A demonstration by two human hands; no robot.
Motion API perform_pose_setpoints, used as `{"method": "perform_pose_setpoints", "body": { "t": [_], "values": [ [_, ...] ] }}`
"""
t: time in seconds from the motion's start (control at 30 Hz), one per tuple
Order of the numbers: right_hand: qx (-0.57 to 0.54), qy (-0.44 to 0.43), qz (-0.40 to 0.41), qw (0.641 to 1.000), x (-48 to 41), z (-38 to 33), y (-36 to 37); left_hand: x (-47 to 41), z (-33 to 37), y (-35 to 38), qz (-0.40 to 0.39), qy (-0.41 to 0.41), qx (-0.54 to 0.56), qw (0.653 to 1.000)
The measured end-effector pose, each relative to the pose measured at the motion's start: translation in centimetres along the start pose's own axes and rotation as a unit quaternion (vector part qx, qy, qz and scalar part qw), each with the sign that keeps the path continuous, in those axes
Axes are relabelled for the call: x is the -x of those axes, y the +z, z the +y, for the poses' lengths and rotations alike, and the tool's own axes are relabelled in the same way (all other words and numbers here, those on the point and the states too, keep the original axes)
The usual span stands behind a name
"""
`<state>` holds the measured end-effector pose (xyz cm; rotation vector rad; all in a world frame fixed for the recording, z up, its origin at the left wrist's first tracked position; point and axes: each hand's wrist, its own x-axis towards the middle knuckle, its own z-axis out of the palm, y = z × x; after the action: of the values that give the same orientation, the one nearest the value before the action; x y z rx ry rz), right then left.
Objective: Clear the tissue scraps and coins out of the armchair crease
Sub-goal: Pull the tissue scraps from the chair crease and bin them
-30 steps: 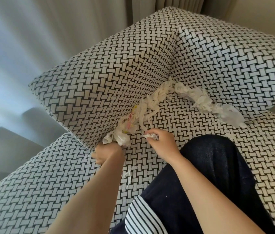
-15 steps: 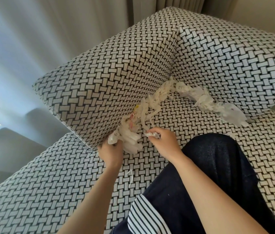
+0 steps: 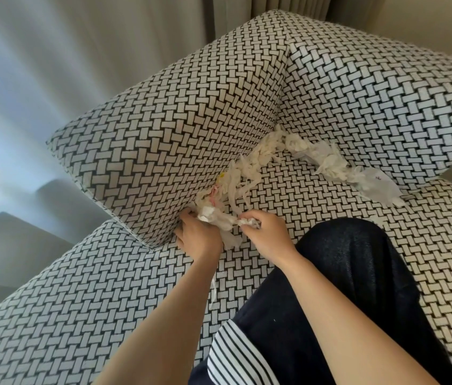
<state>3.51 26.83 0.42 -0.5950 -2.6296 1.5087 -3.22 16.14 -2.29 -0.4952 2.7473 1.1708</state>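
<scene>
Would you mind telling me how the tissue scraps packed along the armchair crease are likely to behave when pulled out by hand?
The tissue scraps look limp and light: torn strips droop over the seat. They would probably tear or shed bits, since a loose thread already lies apart. The wad between the left hand and right hand crumples easily.

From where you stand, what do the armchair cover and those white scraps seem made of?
Armchair: likely upholstery fabric, matte, printed or woven in a black-and-white basketweave pattern with a soft nap. Tissue scraps: thin soft paper, it seems, torn into crumpled, ragged strips along the crease.
</scene>
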Motion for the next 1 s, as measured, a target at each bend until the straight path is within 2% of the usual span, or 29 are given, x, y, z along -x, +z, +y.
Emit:
{"method": "perform_pose_setpoints", "body": {
  "t": [0.17, 0.43, 0.6, 0.83, 1.0],
  "values": [
    [-0.002, 0.002, 0.004, 1.000, -0.1, 0.1, 0.0, -0.3, -0.6, 0.2, -0.004, 0.091, -0.038, 0.995],
    [0.002, -0.005, 0.015, 1.000, 0.0, -0.2, -0.2, 0.2, -2.1, -1.6, 0.005, 0.186, 0.039, 0.982],
    [-0.006, -0.015, 0.040, 0.999, 0.2, -0.4, -0.3, 0.2, -2.7, -3.9, -0.030, 0.220, 0.029, 0.975],
    [-0.085, 0.002, 0.097, 0.992, 0.4, -0.6, -0.6, 0.3, -1.1, -7.0, -0.106, 0.237, -0.016, 0.966],
    [-0.084, -0.032, 0.127, 0.988, 0.9, -1.5, -3.2, 0.8, 2.3, -8.7, -0.152, 0.303, -0.057, 0.939]
  ]
}}
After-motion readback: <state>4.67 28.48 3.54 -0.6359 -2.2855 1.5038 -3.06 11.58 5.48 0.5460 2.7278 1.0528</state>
